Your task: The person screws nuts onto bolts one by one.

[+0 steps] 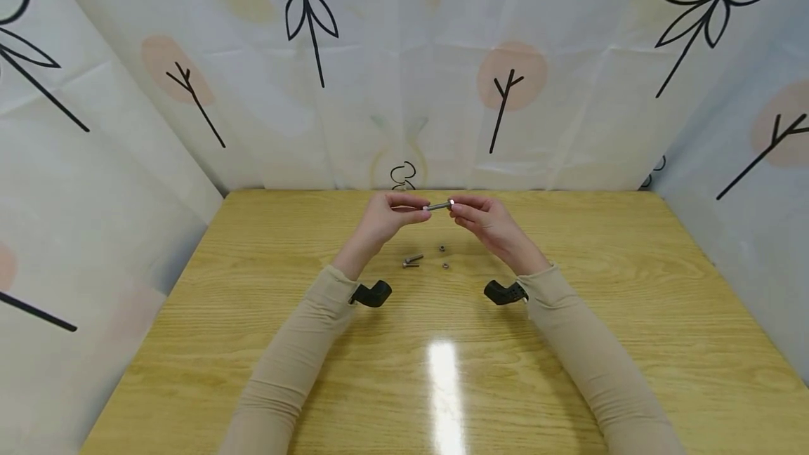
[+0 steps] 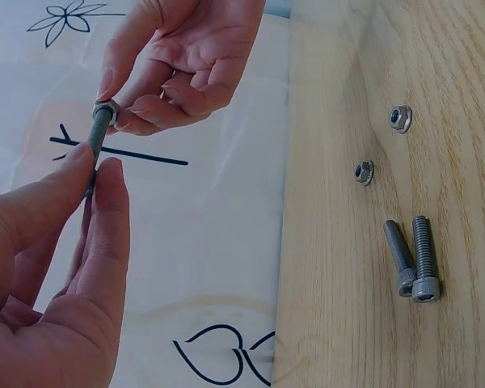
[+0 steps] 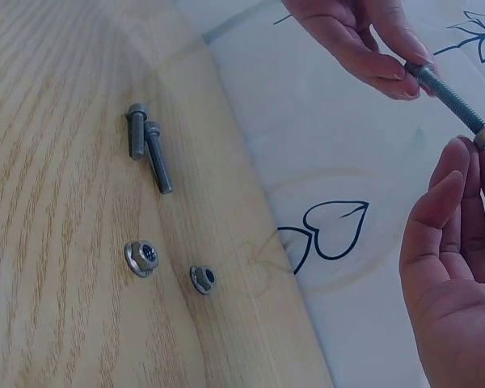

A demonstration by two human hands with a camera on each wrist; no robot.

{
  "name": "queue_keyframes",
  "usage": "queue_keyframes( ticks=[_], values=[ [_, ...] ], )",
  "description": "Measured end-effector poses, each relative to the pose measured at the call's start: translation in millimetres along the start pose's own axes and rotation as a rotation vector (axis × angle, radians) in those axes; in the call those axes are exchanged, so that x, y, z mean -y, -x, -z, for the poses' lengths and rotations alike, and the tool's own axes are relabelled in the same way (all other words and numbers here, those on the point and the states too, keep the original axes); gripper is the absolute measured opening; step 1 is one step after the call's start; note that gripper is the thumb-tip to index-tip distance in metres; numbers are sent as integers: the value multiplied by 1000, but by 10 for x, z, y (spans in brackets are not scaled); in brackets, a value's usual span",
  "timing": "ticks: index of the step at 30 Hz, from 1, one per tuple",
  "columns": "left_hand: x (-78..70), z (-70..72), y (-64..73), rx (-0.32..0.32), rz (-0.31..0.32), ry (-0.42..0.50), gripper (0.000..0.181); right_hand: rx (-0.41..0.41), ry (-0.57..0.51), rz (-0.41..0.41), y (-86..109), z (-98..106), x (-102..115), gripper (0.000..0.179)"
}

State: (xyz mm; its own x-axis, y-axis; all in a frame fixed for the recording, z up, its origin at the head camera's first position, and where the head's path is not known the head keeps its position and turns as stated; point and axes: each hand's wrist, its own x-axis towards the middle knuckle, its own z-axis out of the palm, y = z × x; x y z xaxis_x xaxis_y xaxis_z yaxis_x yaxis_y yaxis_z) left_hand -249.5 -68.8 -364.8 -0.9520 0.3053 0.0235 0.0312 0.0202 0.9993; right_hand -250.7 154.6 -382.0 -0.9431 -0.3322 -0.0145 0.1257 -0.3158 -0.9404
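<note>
Above the far part of the table, my left hand (image 1: 381, 222) pinches a threaded metal bolt (image 3: 453, 99) near its head between thumb and fingers. At the bolt's other end, the thumb and fingers of my right hand (image 1: 491, 225) pinch a hex nut (image 2: 107, 110). The nut sits at the bolt's tip; how far it is threaded on cannot be told. On the table below lie two socket-head bolts (image 2: 424, 259) side by side, touching or nearly so. Two flange nuts (image 3: 142, 258) rest apart from each other near them.
The wooden table (image 1: 284, 244) ends at a white patterned cloth (image 1: 404, 90) that hangs behind and on both sides. Dark curved pieces (image 1: 373, 294) stick out inward at both wrists, over the table. A bright reflection lies on the near tabletop.
</note>
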Motion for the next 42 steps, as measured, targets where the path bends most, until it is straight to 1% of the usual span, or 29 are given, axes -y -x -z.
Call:
queue_keyframes(
  ticks=[5, 10, 13, 16, 20, 26, 30, 35, 39, 42],
  values=[
    [-4, -11, -4, 7, -10, 44, 30, 17, 55, 23, 17, 21, 1, 20],
    [-26, -20, -1, 13, -9, 18, 29, 27, 98, 66, 32, 51, 15, 17],
    [-42, -33, 4, 9, -9, 14, 28, 42, 121, 99, 36, 67, 32, 19],
    [-45, -46, 6, 0, -20, 27, 27, 45, 159, 113, 45, 75, 54, 23],
    [-17, -60, -6, -9, -47, 56, 24, 47, 193, 116, 63, 72, 83, 28],
    [16, -77, -8, -13, -81, 107, 19, 46, 220, 120, 59, 79, 83, 18],
    [30, -78, -11, -28, -108, 75, 20, 40, 255, 122, 48, 87, 77, 19],
    [39, -94, -19, -42, -152, 37, 23, 11, 353, 116, 44, 83, 88, 37],
    [50, -100, -26, -39, -175, 32, 23, -8, 457, 97, 54, 54, 107, 39],
    [54, -101, -24, -38, -178, 37, 24, -6, 489, 75, 60, 29, 124, 40]
  ],
)
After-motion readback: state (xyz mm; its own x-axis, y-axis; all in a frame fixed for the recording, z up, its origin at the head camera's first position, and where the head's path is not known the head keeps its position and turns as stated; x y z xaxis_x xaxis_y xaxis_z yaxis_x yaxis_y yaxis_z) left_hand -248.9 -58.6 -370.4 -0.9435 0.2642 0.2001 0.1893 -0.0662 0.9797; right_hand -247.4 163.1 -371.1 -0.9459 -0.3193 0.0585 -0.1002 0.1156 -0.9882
